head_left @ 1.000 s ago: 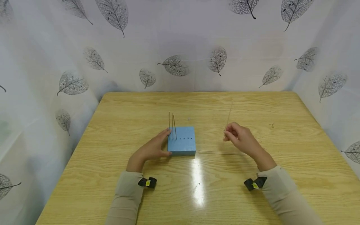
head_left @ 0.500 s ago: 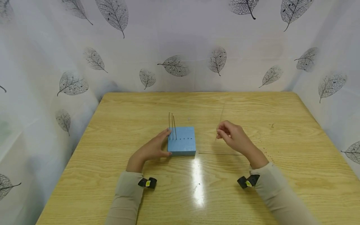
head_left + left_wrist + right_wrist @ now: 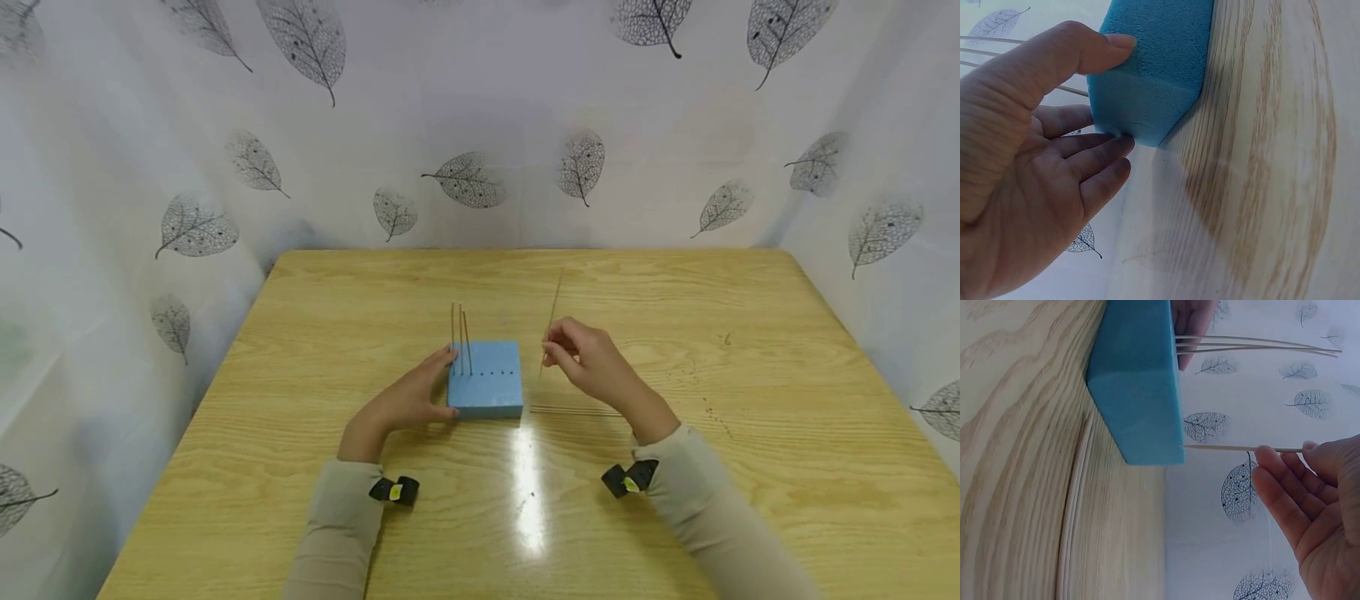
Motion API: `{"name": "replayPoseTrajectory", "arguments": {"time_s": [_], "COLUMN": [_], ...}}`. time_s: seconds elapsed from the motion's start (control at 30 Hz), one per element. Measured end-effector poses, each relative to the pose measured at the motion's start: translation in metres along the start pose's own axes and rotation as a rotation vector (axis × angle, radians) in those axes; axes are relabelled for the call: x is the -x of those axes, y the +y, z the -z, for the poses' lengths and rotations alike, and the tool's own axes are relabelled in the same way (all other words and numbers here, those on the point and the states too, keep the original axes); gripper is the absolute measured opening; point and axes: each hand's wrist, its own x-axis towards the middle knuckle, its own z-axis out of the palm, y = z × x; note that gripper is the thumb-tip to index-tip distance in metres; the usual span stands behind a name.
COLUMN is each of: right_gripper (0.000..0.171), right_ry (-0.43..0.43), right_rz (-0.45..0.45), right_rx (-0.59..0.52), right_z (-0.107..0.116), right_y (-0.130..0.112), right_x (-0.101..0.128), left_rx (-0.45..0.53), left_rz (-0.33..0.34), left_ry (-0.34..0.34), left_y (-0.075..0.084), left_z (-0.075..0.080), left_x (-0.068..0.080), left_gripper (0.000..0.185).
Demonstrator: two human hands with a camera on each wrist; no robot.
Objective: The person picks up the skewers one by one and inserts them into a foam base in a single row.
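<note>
One skewer (image 3: pixel 551 327), near upright, I log pinched in my right hand (image 3: pixel 581 360), just right of the foam block (image 3: pixel 486 387) my left hand (image 3: pixel 408 400) grips.

Light was even and bright, from overhead — a white glare streak ran down the table (image 3: pixel 527 492) near its front edge. Shadows were soft and short under both forearms. Head view bowed at the edges, wide-angle. Wrist views sat dimmer — the left hand (image 3: pixel 1029 169) loomed close, slightly soft.
</note>
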Motion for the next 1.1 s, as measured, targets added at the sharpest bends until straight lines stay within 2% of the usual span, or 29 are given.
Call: {"name": "replayPoseTrajectory", "arguments": {"time_s": [0.3, 0.8, 1.1], "right_gripper": [0.008, 0.014, 0.007], "right_ry": [-0.002, 0.054, 0.059], "right_rz": [0.023, 0.140, 0.104], "right_rx": [-0.014, -0.036, -0.042], "right_z": [-0.013, -0.034, -0.040], "right_y": [-0.007, -0.015, -0.017], "right_x": [-0.013, -0.029, -0.036], "left_rx": [-0.011, -0.022, -0.021], "left_rz": [-0.002, 0.002, -0.016], "left_ry": [0.004, 0.007, 0.010], "left_y": [-0.002, -0.005, -0.006], "left_z": [-0.001, 0.000, 0.000], "left_x": [0.001, 0.001, -0.001], "left_gripper": [0.092, 0.092, 0.092]}}
